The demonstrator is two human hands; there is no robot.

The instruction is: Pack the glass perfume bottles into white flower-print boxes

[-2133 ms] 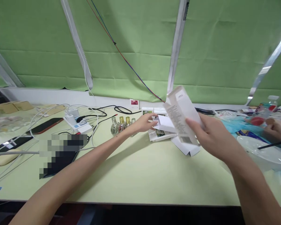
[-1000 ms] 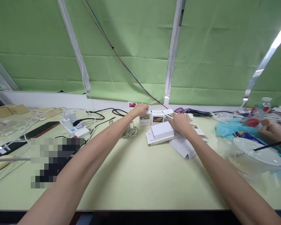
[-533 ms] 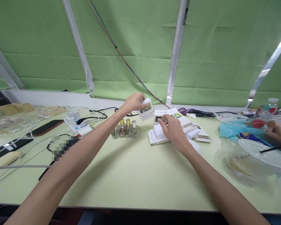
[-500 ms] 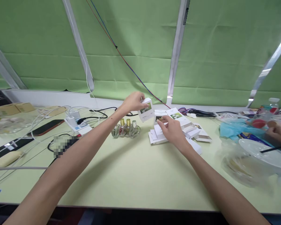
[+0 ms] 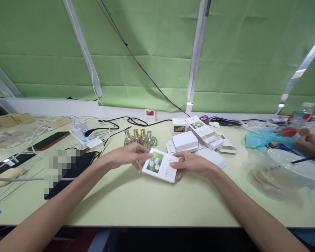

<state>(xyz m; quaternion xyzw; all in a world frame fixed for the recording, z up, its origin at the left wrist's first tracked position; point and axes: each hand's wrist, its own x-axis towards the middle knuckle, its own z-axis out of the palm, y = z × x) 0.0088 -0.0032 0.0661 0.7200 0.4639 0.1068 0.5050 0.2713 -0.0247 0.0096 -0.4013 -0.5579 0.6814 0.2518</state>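
One white box (image 5: 160, 165) sits in both hands' closed grip, left hand (image 5: 128, 155), right hand (image 5: 191, 163); four bottles (image 5: 141, 138) behind.

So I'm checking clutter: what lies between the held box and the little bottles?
In the head view, only bare table and the left hand lie between the box and bottles.

One head-worn camera looks forward and down across the surface (image 5: 152, 203), close over both forearms, facing the green blinds (image 5: 147, 52).

No legible text anywhere.
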